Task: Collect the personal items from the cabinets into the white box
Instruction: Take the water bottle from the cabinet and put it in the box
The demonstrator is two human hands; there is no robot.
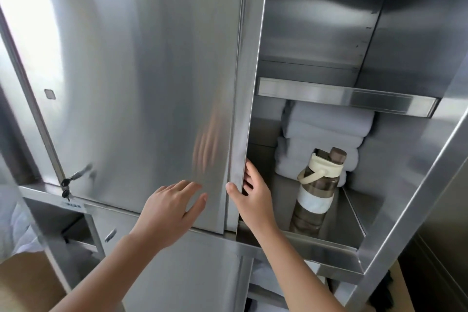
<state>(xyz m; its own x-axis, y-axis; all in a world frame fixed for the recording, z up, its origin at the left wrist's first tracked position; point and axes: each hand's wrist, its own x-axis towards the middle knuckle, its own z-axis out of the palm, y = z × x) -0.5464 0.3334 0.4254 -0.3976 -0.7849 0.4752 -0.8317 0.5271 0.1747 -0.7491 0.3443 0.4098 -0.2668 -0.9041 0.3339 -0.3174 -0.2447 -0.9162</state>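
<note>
left hand (174, 206): fingers straight, flat on cabinet door (152, 83), lower centre | right hand (249, 192): pinches that door's edge | water bottle (316, 192): just right of it, untouched, against folded towels (329, 124)

Some fingers of the right hand (253, 195) curl behind the edge of the steel door (152, 83) and are not seen. The front lip of the cabinet (316, 246) hides the bottom of the bottle (316, 192), and the bottle covers part of the folded towels (329, 124). The label (73, 205) under the keys (66, 186) is too small to read. A white cloth (12, 223) at the left edge is cut off and blurred.
</note>
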